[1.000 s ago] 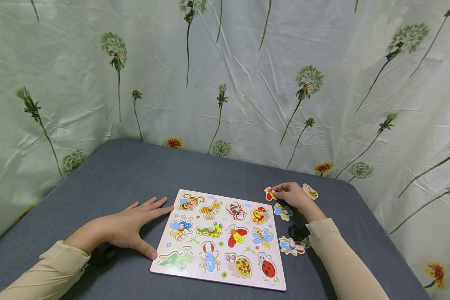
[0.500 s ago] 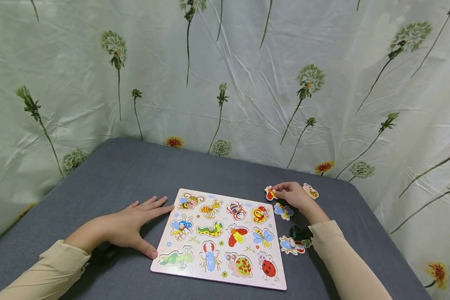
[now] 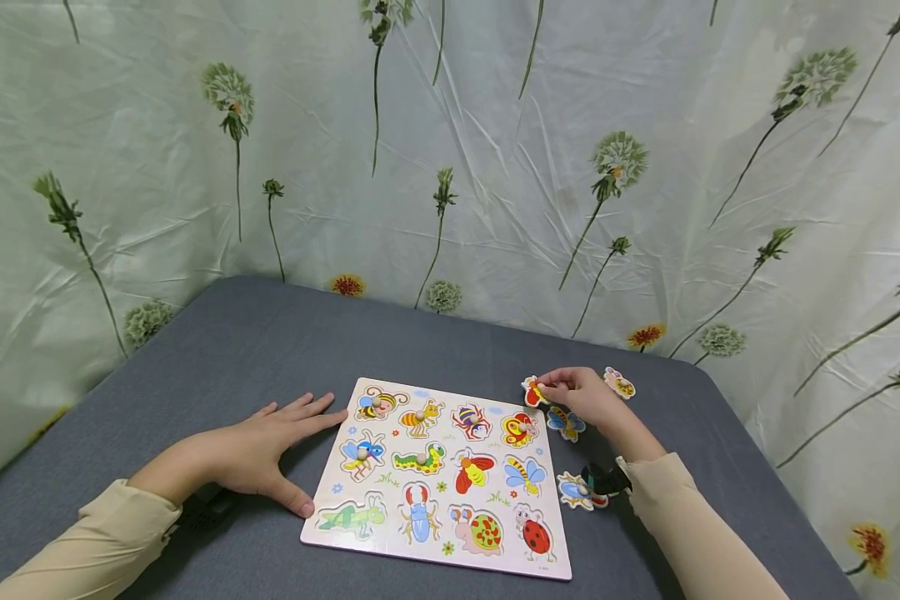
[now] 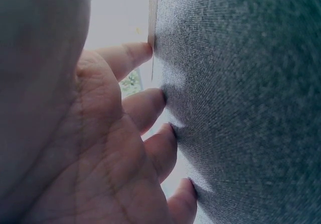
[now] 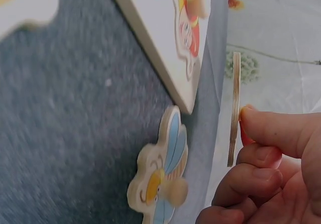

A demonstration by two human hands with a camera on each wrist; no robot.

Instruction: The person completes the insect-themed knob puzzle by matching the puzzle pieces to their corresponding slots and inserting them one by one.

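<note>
My right hand (image 3: 587, 397) pinches a red and yellow insect puzzle piece (image 3: 533, 392) by its knob, just beyond the board's far right corner. In the right wrist view the piece (image 5: 234, 108) shows edge-on, raised off the table. My left hand (image 3: 258, 454) lies with spread fingers at the left side of the wooden insect puzzle board (image 3: 513, 563), forefinger and thumb at its edge. Knobbed pieces fill the board's far row, plus a mosquito (image 3: 363, 456) and a caterpillar (image 3: 420, 459). The other pictures, including a red-winged insect (image 3: 474, 472), show no knobs.
Right of the board lie loose pieces: a blue-winged insect (image 3: 566, 424), a blue beetle (image 3: 575, 492) and, farther back, a pale snail-like piece (image 3: 620, 383). A dark wrist camera (image 3: 606, 479) overlaps the beetle's side. A flowered curtain (image 3: 450, 167) hangs behind the grey table (image 3: 292, 333).
My right hand has shifted slightly left and toward the board, bringing the red and yellow piece with it. The left hand and the board stay put.
</note>
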